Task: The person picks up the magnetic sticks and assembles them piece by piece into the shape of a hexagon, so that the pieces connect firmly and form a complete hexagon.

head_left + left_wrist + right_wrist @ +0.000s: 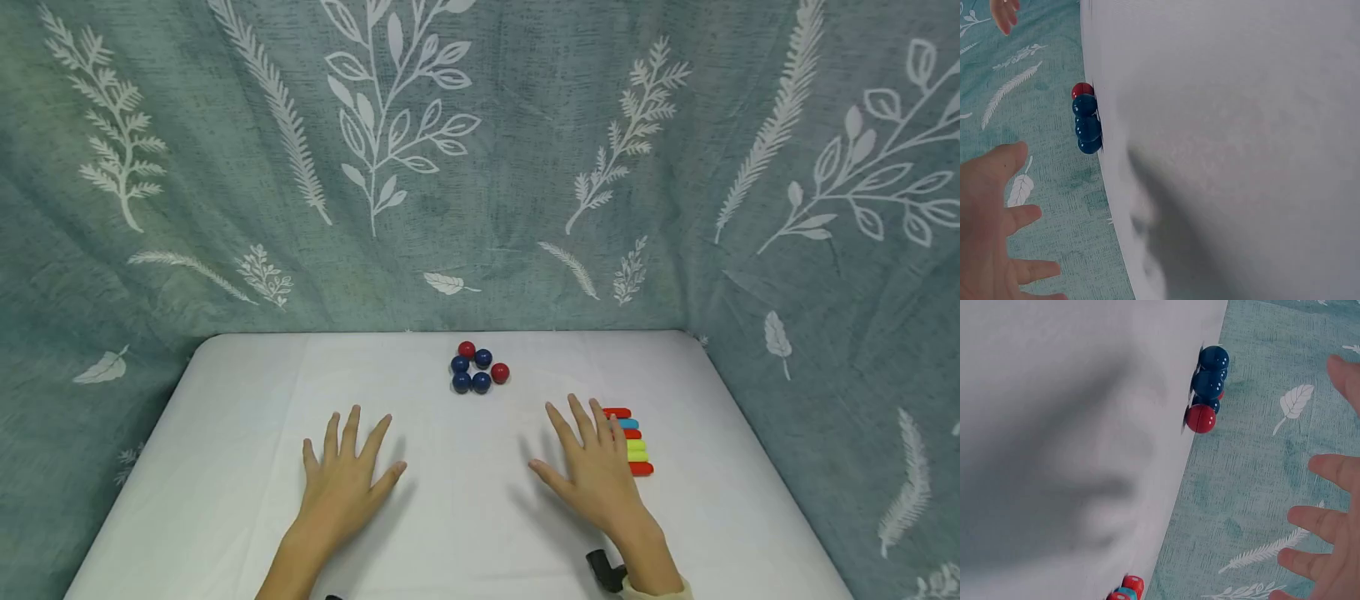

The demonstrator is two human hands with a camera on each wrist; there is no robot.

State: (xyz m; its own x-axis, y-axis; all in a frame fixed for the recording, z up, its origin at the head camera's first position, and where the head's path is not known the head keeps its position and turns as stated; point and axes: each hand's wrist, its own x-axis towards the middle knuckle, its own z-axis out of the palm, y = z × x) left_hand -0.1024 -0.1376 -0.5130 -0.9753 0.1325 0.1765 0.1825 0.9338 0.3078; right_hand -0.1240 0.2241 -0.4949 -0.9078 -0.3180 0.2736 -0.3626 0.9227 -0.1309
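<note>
My left hand (341, 487) hovers over the left half of the white table, its fingers spread and holding nothing. Over on the right, my right hand (596, 475) is spread the same way and overlaps a row of coloured sticks (637, 446) in the head view. Red, blue and yellow-green ends of these sticks show past its fingers; the rest is hidden. Beyond both hands, near the far edge, lies a cluster of shiny balls, several dark blue (482, 382) and two red (500, 373). The wrist views show the cluster too, from low down.
A white cloth covers the table (450, 517). Behind it and along both sides hangs a green curtain (510, 167) with white leaf prints. A black device (603, 571) sits at my right wrist, by a pale sleeve cuff (660, 592).
</note>
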